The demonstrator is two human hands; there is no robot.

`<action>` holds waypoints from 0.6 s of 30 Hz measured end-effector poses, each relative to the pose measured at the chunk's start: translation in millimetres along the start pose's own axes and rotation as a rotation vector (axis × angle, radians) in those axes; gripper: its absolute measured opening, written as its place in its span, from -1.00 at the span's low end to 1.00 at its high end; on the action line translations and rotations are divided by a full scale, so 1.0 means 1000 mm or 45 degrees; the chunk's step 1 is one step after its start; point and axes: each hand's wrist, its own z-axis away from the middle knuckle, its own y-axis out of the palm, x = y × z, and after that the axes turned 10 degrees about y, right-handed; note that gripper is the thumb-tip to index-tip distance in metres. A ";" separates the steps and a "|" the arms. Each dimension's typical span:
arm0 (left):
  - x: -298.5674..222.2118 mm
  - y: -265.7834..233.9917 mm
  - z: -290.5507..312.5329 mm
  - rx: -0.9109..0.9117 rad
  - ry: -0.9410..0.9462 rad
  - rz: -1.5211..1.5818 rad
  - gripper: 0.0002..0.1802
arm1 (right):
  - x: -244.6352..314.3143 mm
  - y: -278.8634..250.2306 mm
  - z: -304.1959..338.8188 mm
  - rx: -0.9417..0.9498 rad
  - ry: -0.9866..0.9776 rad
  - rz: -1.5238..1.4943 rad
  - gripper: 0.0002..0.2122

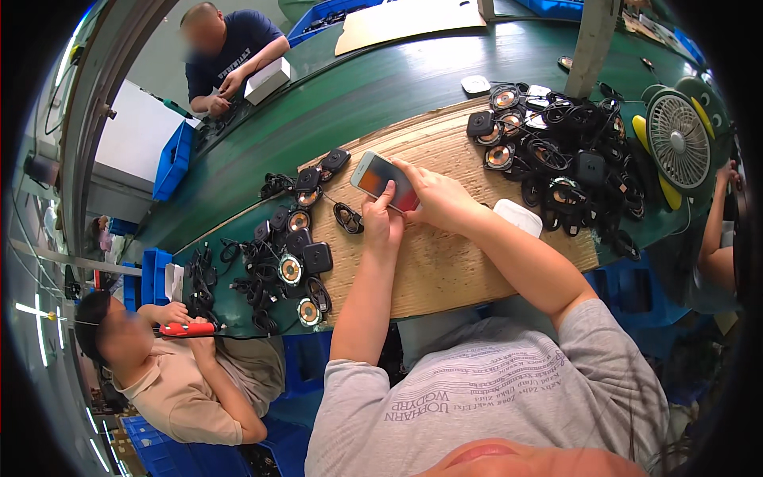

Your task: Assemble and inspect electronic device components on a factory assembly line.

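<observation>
Both my hands are on a smartphone (370,176) with a lit screen and pale edges, tilted above the cardboard sheet (445,270). My left hand (383,224) grips its near end, the thumb lying over the screen. My right hand (441,199) is wrapped round the right side; some fingers are hidden behind it. Beside my right forearm lies a white rounded-square piece (518,218). Left of my left hand, a black cable coil (347,218) rests on the cardboard, near several black charger pads (317,257) and round discs with copper coils (290,269).
A large heap of corded pads and coil discs (564,151) fills the right side. Beyond it stands a small fan (678,133). A metal post (594,48) rises from the green bench (381,87). Two co-workers sit left and far left, one holding a red tool (189,328).
</observation>
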 end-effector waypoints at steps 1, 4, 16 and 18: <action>-0.001 0.000 0.000 0.006 0.001 -0.013 -0.64 | -0.001 0.001 0.000 -0.013 -0.013 -0.006 -0.14; -0.005 0.008 0.003 0.010 0.012 -0.032 -0.65 | 0.001 -0.002 0.000 -0.001 -0.021 0.003 -0.14; 0.003 0.001 -0.004 -0.086 -0.043 0.106 -0.65 | 0.001 -0.001 0.001 0.073 -0.053 0.103 -0.12; 0.004 -0.002 -0.004 -0.107 -0.065 0.111 -0.65 | 0.000 0.000 0.001 0.066 -0.057 0.103 -0.12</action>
